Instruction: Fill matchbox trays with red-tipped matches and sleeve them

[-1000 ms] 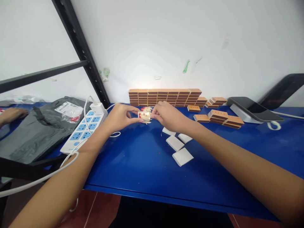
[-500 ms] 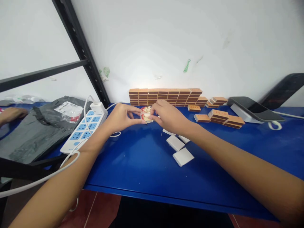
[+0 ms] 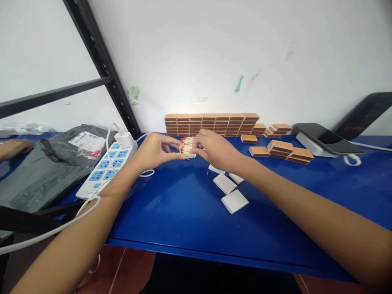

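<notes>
Two bare hands: left hand (image 3: 156, 150) clamped on small white cardboard tray (image 3: 192, 156), mid-frame; right hand (image 3: 212, 149) at tray's right end, fingertip grip hidden, can't tell.
Tray contents: red-tipped wooden matches (image 3: 185, 150); loose match heap (image 3: 189, 140) just behind.
Match step: apparently settling sticks in tray; next calls for steady left hold, light right fingertips.
White flat rectangular pieces (image 3: 235, 201): right of centre, on glossy blue surface (image 3: 183, 204).
Orange-brown cardboard matchboxes (image 3: 211, 124): stacked upper centre, insides unseen.

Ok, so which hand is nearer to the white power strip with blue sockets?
Left. The left hand is just to the right of the power strip; the right hand is farther right, at the matches.
</notes>
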Motion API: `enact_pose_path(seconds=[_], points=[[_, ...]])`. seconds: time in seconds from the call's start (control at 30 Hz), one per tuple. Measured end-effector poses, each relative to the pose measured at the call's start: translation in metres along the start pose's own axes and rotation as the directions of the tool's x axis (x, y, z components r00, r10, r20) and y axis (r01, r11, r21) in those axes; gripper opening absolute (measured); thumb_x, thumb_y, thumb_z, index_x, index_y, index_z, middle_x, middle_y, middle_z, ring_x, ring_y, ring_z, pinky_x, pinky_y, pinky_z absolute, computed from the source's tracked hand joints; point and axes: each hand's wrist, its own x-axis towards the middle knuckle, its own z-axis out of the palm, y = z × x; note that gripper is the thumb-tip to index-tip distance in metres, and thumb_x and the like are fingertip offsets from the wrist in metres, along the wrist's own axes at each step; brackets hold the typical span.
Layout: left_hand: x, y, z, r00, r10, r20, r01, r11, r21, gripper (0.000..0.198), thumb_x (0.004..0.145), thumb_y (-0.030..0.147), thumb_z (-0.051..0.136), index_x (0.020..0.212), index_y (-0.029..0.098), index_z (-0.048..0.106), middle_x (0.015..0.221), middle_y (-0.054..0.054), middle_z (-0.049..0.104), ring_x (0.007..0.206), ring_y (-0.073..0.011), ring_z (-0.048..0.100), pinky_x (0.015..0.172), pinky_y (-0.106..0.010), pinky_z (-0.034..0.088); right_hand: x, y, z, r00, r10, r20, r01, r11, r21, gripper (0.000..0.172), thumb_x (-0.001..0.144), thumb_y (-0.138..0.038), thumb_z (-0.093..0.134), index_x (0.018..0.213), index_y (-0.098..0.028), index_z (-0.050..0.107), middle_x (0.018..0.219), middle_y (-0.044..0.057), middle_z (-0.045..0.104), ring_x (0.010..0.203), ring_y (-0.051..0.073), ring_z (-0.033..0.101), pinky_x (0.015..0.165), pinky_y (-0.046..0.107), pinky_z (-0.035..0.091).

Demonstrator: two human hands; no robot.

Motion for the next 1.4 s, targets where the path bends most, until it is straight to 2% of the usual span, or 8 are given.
enact_pose_path(seconds=[0.23, 0.37, 0.43, 0.53, 0.63, 0.73, 1.07, 1.4], points=[[0.001, 0.001, -0.004, 0.999, -0.029, -0.015, 0.030, 0.999, 0.026, 0.051, 0.073, 0.057, 0.094, 0.106, 0.019, 0.088, 0.091, -0.007, 0.084, 0.065, -0.0189, 0.070, 0.060, -0.029, 0.055, 0.000, -0.001, -0.002, 0.996, -0.023, -0.082, 0.026, 0.999, 0.035, 0.013, 0.105, -0.026, 0.062, 0.097, -0.018, 0.067, 0.103, 0.010, 0.063, 0.098, 0.024, 0.057, 0.081, 0.035, 0.040], [0.004, -0.004, -0.015, 0.990, -0.014, -0.144, 0.043, 0.979, 0.201, 0.044, 0.078, 0.057, 0.090, 0.101, 0.020, 0.088, 0.091, -0.007, 0.084, 0.068, -0.0202, 0.072, 0.065, -0.030, 0.054, -0.001, 0.003, 0.002, 0.984, -0.005, -0.176, 0.011, 0.999, 0.034, 0.015, 0.106, -0.025, 0.059, 0.095, -0.018, 0.067, 0.100, 0.011, 0.064, 0.099, 0.026, 0.056, 0.084, 0.036, 0.040], [0.005, -0.007, -0.019, 0.979, -0.014, -0.201, 0.070, 0.959, 0.276, 0.044, 0.080, 0.058, 0.088, 0.101, 0.020, 0.088, 0.091, -0.007, 0.084, 0.068, -0.0207, 0.073, 0.066, -0.031, 0.053, -0.003, 0.004, 0.009, 0.992, -0.005, -0.122, 0.009, 1.000, 0.030, 0.014, 0.104, -0.022, 0.061, 0.092, -0.018, 0.068, 0.100, 0.011, 0.065, 0.098, 0.025, 0.056, 0.085, 0.036, 0.041], [0.005, -0.010, -0.018, 0.979, -0.016, -0.204, 0.080, 0.948, 0.309, 0.041, 0.083, 0.058, 0.086, 0.102, 0.021, 0.088, 0.092, -0.006, 0.084, 0.068, -0.0205, 0.073, 0.066, -0.031, 0.051, -0.004, 0.002, 0.024, 1.000, 0.005, -0.017, -0.005, 1.000, 0.003, 0.014, 0.101, -0.027, 0.068, 0.091, -0.017, 0.070, 0.100, 0.011, 0.066, 0.100, 0.026, 0.056, 0.086, 0.038, 0.042], [0.005, -0.012, -0.014, 0.984, -0.001, -0.179, 0.061, 0.943, 0.327, 0.036, 0.083, 0.055, 0.087, 0.099, 0.023, 0.088, 0.090, -0.004, 0.084, 0.068, -0.0203, 0.073, 0.067, -0.031, 0.051, -0.004, 0.000, 0.037, 1.000, 0.024, 0.006, -0.024, 1.000, -0.019, 0.022, 0.102, -0.037, 0.070, 0.092, -0.017, 0.069, 0.100, 0.011, 0.067, 0.101, 0.028, 0.056, 0.084, 0.039, 0.042], [0.005, -0.013, -0.012, 0.985, -0.004, -0.170, 0.063, 0.936, 0.345, 0.035, 0.083, 0.055, 0.088, 0.099, 0.023, 0.088, 0.089, -0.004, 0.084, 0.067, -0.0206, 0.073, 0.068, -0.031, 0.050, -0.003, 0.000, 0.043, 1.000, 0.020, 0.016, -0.020, 1.000, 0.011, 0.019, 0.104, -0.032, 0.066, 0.092, -0.018, 0.069, 0.102, 0.011, 0.068, 0.103, 0.027, 0.057, 0.086, 0.038, 0.043], [0.005, -0.015, -0.012, 0.987, -0.004, -0.159, 0.061, 0.934, 0.352, 0.034, 0.082, 0.053, 0.089, 0.101, 0.023, 0.087, 0.089, -0.004, 0.084, 0.069, -0.0217, 0.074, 0.070, -0.033, 0.050, -0.003, 0.004, 0.029, 0.989, 0.011, 0.147, -0.022, 0.997, 0.072, 0.008, 0.101, -0.020, 0.068, 0.096, -0.016, 0.073, 0.098, 0.009, 0.067, 0.099, 0.025, 0.057, 0.086, 0.036, 0.043], [0.005, -0.010, -0.013, 0.988, -0.025, -0.151, 0.079, 0.929, 0.362, 0.036, 0.081, 0.051, 0.091, 0.102, 0.022, 0.087, 0.084, -0.005, 0.083, 0.069, -0.0225, 0.074, 0.069, -0.033, 0.049, -0.003, 0.004, 0.033, 0.987, -0.028, 0.159, 0.018, 0.998, 0.060, 0.013, 0.104, -0.020, 0.063, 0.098, -0.015, 0.074, 0.102, 0.012, 0.069, 0.102, 0.026, 0.057, 0.090, 0.038, 0.045]])
